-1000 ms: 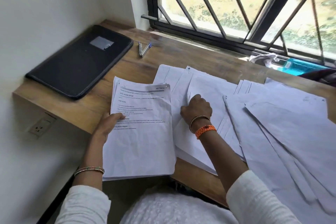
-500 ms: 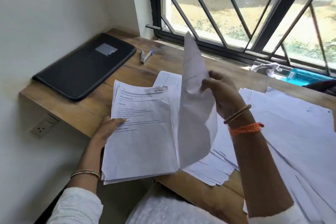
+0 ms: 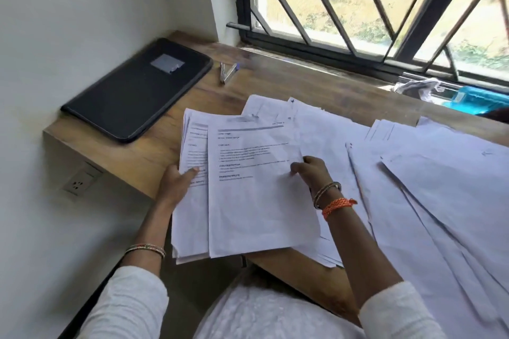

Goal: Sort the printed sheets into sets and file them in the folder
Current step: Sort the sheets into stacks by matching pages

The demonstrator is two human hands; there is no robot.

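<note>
My left hand (image 3: 176,183) holds a stack of printed sheets (image 3: 192,217) by its left edge, over the desk's front edge. My right hand (image 3: 309,173) pinches the right edge of a single printed sheet (image 3: 256,201) that lies face up on top of that stack, shifted a little to the right. More white sheets (image 3: 413,201) lie fanned across the right half of the wooden desk (image 3: 154,154), most of them blank side up. The closed black folder (image 3: 137,91) lies flat at the desk's far left corner, by the wall.
Two pens (image 3: 228,72) lie just right of the folder. A barred window (image 3: 358,8) runs along the back. A blue object (image 3: 479,100) and a crumpled cloth (image 3: 418,88) sit on the sill at right. A wall socket (image 3: 80,183) sits below the desk.
My right hand lifted a sheet from the spread on the desk, turned it over in the air, and brought it down printed side up onto the stack in my left hand.
</note>
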